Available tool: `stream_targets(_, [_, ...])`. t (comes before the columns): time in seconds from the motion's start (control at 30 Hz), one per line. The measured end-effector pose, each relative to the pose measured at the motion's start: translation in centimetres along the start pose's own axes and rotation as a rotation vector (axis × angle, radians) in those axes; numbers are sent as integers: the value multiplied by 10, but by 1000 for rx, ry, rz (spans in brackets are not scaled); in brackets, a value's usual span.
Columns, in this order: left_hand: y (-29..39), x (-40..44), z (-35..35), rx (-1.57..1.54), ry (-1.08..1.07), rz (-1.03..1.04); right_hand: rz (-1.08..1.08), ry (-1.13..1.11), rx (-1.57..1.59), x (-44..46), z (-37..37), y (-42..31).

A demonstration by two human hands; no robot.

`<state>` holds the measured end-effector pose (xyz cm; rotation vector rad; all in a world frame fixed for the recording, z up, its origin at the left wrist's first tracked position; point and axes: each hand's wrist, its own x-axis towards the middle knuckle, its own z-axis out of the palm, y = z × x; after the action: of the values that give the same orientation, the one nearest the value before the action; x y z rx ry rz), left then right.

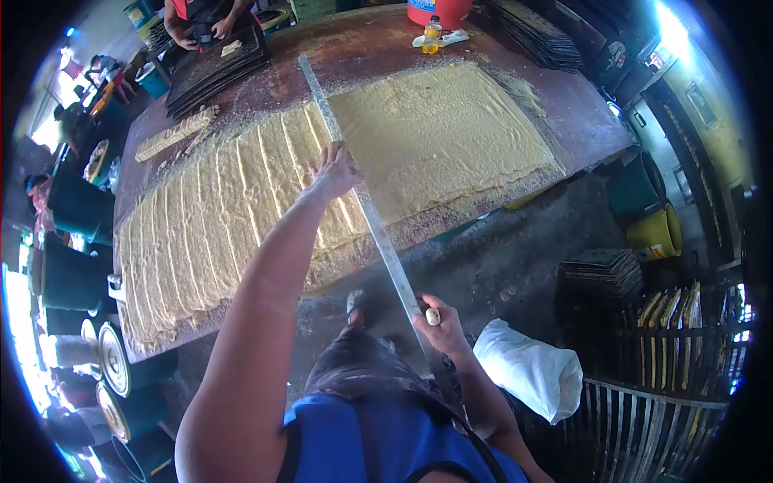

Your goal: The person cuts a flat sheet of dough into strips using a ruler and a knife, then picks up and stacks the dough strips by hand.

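Note:
A wide sheet of pale yellow dough (439, 133) covers much of the table. Its left part is scored into long strips (217, 209); the right part is uncut. A long metal straightedge (385, 241) lies across the dough between these parts and sticks out over the near table edge towards my body. My left hand (330, 171) holds the straightedge on the dough, fingers on one side and thumb on the other. Off the table, my right hand (444, 328) grips the straightedge's near end together with a tool whose pale round handle end (433, 316) shows; its blade is hidden.
Dark stacked trays (217, 68) and a ridged light piece (175, 134) lie at the table's left. A person (211, 18) stands behind. A yellow bottle (432, 36) and red tub (441, 11) stand far back. A white sack (527, 370) and racks (644, 419) are at right.

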<state>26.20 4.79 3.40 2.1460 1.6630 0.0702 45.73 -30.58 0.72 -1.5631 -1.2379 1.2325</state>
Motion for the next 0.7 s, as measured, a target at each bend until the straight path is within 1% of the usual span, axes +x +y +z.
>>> stream_targets(0.13, [-4,5,12,-59,34,-1,-26,41,46,-1,4,-8])
stream_targets(0.2, [-9,8,12,-79,-36,5,-97,40,-93,-1,3,-17])
stream_targets(0.27, [-11,13,12,-88,-42,6,-131,66,-75,1,7,-2])
stream_targets(0.4, [-8,12,7,-100,-92,-13,-197,112,-56,4,11,4])
stream_targets(0.7, [-3,14,4,-80,-112,-36,-145,113,-1,7,10,-1])
